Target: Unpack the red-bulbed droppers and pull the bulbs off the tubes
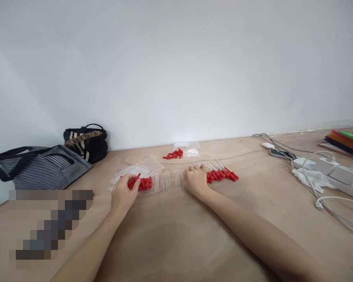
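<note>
My left hand point(124, 192) pinches a small red plastic piece point(138, 177) between thumb and fingers, above a pile of like red pieces point(145, 184) lying on clear plastic bags point(147, 166). My right hand point(197, 180) rests on the table with its fingers curled down at the white sticks; its fingertips are partly hidden, and I cannot make out what they grip. Left of it lie thin white sticks point(165, 182), side by side. To its right is a row of white sticks with red ends point(222, 175), the red ends toward me.
Farther back lie more red pieces point(174, 154) beside a clear bag of white sticks point(191, 149). A striped bag point(50, 166) and a black bag point(98, 147) stand left. At right are a power strip point(344, 178), cables, a phone point(282, 154) and coloured folders point(347, 141).
</note>
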The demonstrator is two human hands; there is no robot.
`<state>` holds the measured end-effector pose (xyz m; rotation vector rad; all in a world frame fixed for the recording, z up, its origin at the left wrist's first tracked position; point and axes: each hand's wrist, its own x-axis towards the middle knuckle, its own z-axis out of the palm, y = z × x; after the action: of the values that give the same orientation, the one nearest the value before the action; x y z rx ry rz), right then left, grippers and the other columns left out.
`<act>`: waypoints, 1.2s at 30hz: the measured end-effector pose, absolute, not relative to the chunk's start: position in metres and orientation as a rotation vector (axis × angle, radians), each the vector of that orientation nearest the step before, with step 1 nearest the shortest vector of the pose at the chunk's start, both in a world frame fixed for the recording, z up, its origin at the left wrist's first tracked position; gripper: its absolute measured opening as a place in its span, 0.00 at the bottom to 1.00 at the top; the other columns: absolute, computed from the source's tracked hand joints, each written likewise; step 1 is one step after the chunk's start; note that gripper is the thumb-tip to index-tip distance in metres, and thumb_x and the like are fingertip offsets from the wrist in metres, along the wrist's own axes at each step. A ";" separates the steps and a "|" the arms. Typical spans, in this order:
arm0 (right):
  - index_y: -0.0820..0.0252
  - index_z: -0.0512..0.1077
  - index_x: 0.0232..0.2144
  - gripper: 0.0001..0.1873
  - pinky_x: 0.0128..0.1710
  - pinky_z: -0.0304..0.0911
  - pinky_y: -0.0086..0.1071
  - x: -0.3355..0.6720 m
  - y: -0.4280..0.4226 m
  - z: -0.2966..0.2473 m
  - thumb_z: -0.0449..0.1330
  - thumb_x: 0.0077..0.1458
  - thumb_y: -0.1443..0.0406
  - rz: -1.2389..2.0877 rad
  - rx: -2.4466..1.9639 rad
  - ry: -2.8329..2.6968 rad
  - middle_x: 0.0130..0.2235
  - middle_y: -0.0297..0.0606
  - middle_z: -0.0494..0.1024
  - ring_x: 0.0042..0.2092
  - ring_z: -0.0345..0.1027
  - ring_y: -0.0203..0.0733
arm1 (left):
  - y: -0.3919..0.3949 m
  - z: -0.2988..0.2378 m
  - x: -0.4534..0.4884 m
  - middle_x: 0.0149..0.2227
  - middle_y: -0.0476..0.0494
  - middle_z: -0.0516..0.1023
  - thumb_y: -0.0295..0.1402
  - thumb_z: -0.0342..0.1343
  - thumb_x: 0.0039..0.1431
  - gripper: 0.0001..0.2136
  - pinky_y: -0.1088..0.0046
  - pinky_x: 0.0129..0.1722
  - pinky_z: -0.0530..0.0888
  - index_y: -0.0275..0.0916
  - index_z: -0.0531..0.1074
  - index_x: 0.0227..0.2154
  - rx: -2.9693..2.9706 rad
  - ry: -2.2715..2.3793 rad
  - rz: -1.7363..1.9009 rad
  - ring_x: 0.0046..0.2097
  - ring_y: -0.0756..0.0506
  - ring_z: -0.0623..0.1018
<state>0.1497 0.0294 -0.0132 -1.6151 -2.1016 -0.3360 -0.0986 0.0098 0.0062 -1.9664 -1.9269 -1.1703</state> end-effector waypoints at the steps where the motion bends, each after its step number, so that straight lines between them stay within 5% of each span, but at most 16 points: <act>1: 0.64 0.73 0.27 0.11 0.40 0.41 0.43 0.147 0.030 -0.013 0.50 0.50 0.70 -0.330 -1.622 -2.106 0.31 0.46 0.74 0.36 0.63 0.46 | 0.010 0.005 -0.101 0.32 0.44 0.76 0.39 0.49 0.48 0.09 0.66 0.38 0.70 0.40 0.68 0.29 -1.961 -1.936 -1.126 0.36 0.42 0.75; 21: 0.61 0.68 0.27 0.14 0.39 0.42 0.40 0.208 -0.007 -0.013 0.51 0.53 0.57 -0.439 -1.750 -1.930 0.32 0.42 0.72 0.37 0.60 0.45 | 0.016 -0.002 -0.104 0.32 0.40 0.75 0.44 0.45 0.51 0.15 0.62 0.42 0.66 0.38 0.71 0.29 -1.899 -1.940 -1.038 0.38 0.40 0.72; 36: 0.61 0.69 0.24 0.16 0.37 0.42 0.39 0.214 -0.001 -0.018 0.49 0.57 0.59 -0.319 -1.856 -1.865 0.31 0.41 0.74 0.38 0.62 0.44 | 0.010 -0.010 -0.090 0.34 0.44 0.73 0.41 0.49 0.51 0.12 0.63 0.43 0.62 0.40 0.73 0.28 -1.875 -1.833 -1.000 0.41 0.41 0.69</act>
<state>0.2140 -0.0013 -0.0180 -1.8560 -1.8652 -0.3193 -0.0897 0.0104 -0.0096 -1.8749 -1.8331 -1.0002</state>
